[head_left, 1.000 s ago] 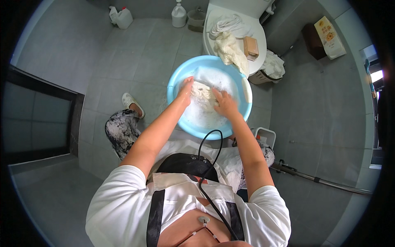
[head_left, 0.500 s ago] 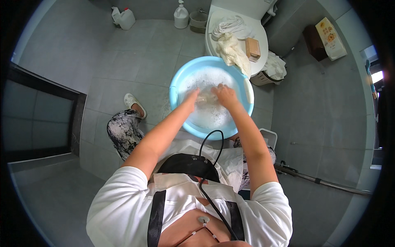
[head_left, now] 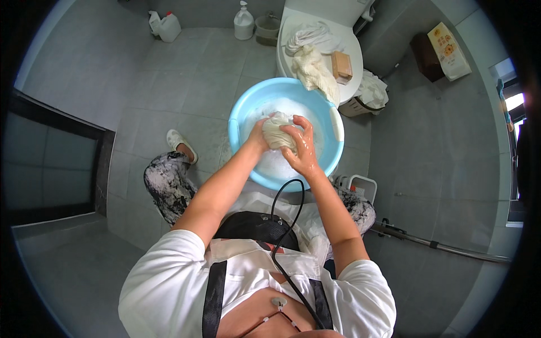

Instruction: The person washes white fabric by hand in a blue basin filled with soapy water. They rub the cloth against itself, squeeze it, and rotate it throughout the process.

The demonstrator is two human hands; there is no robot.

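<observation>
A wet, cream-coloured cloth, bunched into a ball, is held between my two hands above the suds. My left hand grips its left side, with part of the fingers hidden behind the cloth. From the right, my right hand curls its wet fingers over the cloth. Below them is a light blue plastic basin holding foamy water. A second cream cloth drapes from the toilet lid onto the basin's far right rim, near a white grip.
On the closed toilet lid lie a white cloth and a brown block. A basket with white cloth stands beside it. Behind are a pump bottle, a small bucket and white jugs. A metal bar runs at right.
My hands were down in the foamy water with the cloth mostly under the suds. Now they have lifted the cloth out, gathered into a ball between them.
</observation>
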